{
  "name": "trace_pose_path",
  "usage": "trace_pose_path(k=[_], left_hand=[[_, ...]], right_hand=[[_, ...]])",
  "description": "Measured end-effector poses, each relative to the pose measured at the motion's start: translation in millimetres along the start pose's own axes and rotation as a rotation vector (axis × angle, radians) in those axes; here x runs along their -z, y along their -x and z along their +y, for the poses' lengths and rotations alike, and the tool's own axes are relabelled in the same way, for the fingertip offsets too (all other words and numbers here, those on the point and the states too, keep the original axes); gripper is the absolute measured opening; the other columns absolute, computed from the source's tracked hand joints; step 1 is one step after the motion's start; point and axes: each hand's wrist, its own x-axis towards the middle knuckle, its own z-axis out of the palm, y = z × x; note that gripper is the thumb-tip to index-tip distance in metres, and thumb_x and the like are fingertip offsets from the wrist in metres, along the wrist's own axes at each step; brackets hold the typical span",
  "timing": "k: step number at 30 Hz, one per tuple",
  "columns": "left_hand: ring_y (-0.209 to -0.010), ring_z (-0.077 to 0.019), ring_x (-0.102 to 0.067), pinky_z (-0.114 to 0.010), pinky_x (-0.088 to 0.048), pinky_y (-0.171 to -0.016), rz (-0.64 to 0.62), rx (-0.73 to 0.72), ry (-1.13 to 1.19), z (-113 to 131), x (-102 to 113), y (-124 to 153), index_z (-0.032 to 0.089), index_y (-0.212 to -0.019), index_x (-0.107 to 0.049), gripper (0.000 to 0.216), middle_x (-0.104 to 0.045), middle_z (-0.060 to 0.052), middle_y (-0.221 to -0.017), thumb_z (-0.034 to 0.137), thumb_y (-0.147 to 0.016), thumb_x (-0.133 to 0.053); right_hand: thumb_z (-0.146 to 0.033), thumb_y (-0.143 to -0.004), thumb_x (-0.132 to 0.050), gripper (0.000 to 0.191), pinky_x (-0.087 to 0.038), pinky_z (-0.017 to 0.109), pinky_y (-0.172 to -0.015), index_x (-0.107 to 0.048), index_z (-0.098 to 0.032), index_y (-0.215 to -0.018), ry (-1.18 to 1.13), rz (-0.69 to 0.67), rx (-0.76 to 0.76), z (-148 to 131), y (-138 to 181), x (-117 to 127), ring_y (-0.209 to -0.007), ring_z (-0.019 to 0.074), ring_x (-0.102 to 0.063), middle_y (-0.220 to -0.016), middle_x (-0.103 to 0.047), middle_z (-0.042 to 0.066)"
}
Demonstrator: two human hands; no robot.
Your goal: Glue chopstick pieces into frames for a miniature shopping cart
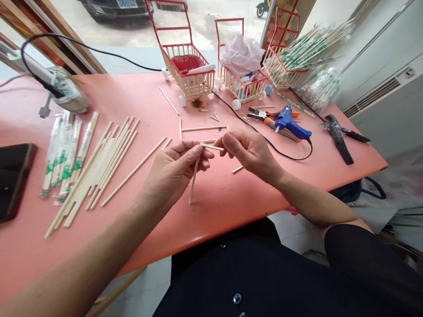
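Observation:
My left hand [180,165] pinches two pieces of wooden chopstick at the point where they meet. The short chopstick piece [212,147] points right, while the longer chopstick piece [194,180] hangs down toward the table edge. My right hand [244,149] is closed, its fingertips at the right end of the short piece; whether they press on it or only touch it is partly hidden. Behind the hands, a chopstick frame [205,128] with corners lies flat on the pink table [211,229].
Loose chopsticks [99,176] and wrapped chopsticks [66,154] lie left, near a phone [15,180] and power strip [68,90]. Small stick carts [194,83] stand at the back. To the right are a blue glue gun [292,123], pliers [264,114] and a black-handled tool [339,138].

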Motion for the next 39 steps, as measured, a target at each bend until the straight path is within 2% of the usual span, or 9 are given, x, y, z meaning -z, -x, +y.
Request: trace_pose_path(k=[3, 8, 14, 19, 23, 28, 32, 35, 39], left_hand=[[-0.068, -0.01, -0.071, -0.021, -0.059, -0.071, 0.031, -0.064, -0.072, 3.0, -4.0, 4.0, 0.018, -0.086, -0.083, 0.016, -0.081, -0.001, -0.08, 0.027, -0.085, -0.096], [-0.073, -0.0135, -0.073, -0.027, -0.062, -0.078, 0.047, -0.093, -0.16, 6.8, -7.6, 9.0, 0.019, -0.089, -0.083, 0.009, -0.084, -0.003, -0.085, 0.025, -0.089, -0.09], [-0.073, -0.0145, -0.072, -0.029, -0.062, -0.078, 0.038, -0.109, -0.26, 9.5, -4.9, 10.7, 0.019, -0.09, -0.084, 0.015, -0.085, -0.006, -0.091, 0.033, -0.093, -0.088], [-0.076, -0.0163, -0.075, -0.032, -0.064, -0.079, 0.017, -0.171, -0.321, 10.2, -3.8, 13.0, 0.021, -0.091, -0.081, 0.014, -0.085, -0.005, -0.091, 0.032, -0.095, -0.087], [-0.077, -0.0169, -0.076, -0.032, -0.064, -0.079, 0.053, -0.211, -0.366, 10.5, -5.9, 16.6, 0.021, -0.092, -0.08, 0.012, -0.085, -0.004, -0.089, 0.031, -0.095, -0.086], [-0.078, -0.0165, -0.077, -0.031, -0.065, -0.08, 0.085, -0.23, -0.372, 9.8, -7.4, 18.7, 0.021, -0.091, -0.081, 0.011, -0.084, -0.004, -0.089, 0.029, -0.094, -0.086], [-0.078, -0.0157, -0.077, -0.03, -0.065, -0.082, 0.049, -0.202, -0.368, 8.8, -4.7, 16.4, 0.021, -0.092, -0.082, 0.01, -0.084, -0.003, -0.089, 0.029, -0.097, -0.084], [-0.078, -0.0156, -0.077, -0.03, -0.066, -0.081, 0.025, -0.156, -0.392, 8.7, -2.6, 14.5, 0.021, -0.094, -0.083, 0.015, -0.083, -0.003, -0.089, 0.033, -0.101, -0.081], [-0.078, -0.0158, -0.077, -0.03, -0.066, -0.082, 0.04, -0.182, -0.487, 10.2, -3.2, 14.9, 0.02, -0.095, -0.083, 0.02, -0.083, -0.004, -0.09, 0.036, -0.106, -0.076]], right_hand=[[-0.074, -0.105, -0.068, 0.061, -0.045, 0.026, -0.066, -0.075, -0.017, -0.085, 0.083, -0.005, 0.056, -1.8, 2.4, -2.2, -0.069, 0.0108, -0.057, -0.076, -0.07, 0.0], [-0.066, -0.11, -0.065, 0.058, -0.046, 0.026, -0.066, -0.07, -0.018, -0.077, 0.127, 0.003, 0.082, -2.6, 4.2, -5.6, -0.065, 0.0102, -0.055, -0.069, -0.067, -0.002], [-0.059, -0.112, -0.066, 0.055, -0.044, 0.025, -0.064, -0.068, -0.018, -0.075, 0.152, 0.031, 0.122, -2.8, 4.6, -5.5, -0.063, 0.0093, -0.054, -0.067, -0.066, -0.002], [-0.059, -0.112, -0.065, 0.055, -0.045, 0.025, -0.064, -0.068, -0.019, -0.076, 0.15, 0.033, 0.136, -3.4, 5.2, -6.3, -0.063, 0.0094, -0.054, -0.067, -0.066, -0.002], [-0.058, -0.113, -0.065, 0.053, -0.045, 0.025, -0.064, -0.069, -0.018, -0.077, 0.132, 0.016, 0.153, -4.6, 5.7, -6.8, -0.063, 0.0089, -0.055, -0.068, -0.067, -0.002], [-0.059, -0.113, -0.063, 0.055, -0.045, 0.025, -0.064, -0.069, -0.018, -0.077, 0.143, 0.009, 0.147, -4.4, 6.6, -7.5, -0.063, 0.0094, -0.056, -0.069, -0.067, -0.002], [-0.06, -0.113, -0.062, 0.057, -0.043, 0.026, -0.063, -0.067, -0.019, -0.075, 0.192, 0.022, 0.127, -3.2, 6.7, -7.9, -0.063, 0.01, -0.052, -0.068, -0.065, -0.001], [-0.057, -0.114, -0.061, 0.056, -0.042, 0.026, -0.063, -0.067, -0.018, -0.075, 0.223, 0.025, 0.133, -2.3, 6.2, -7.6, -0.063, 0.0101, -0.051, -0.067, -0.064, -0.001], [-0.056, -0.115, -0.059, 0.054, -0.042, 0.026, -0.064, -0.066, -0.019, -0.076, 0.243, 0.016, 0.13, -1.1, 5.9, -7.2, -0.064, 0.0105, -0.052, -0.068, -0.064, -0.001]])
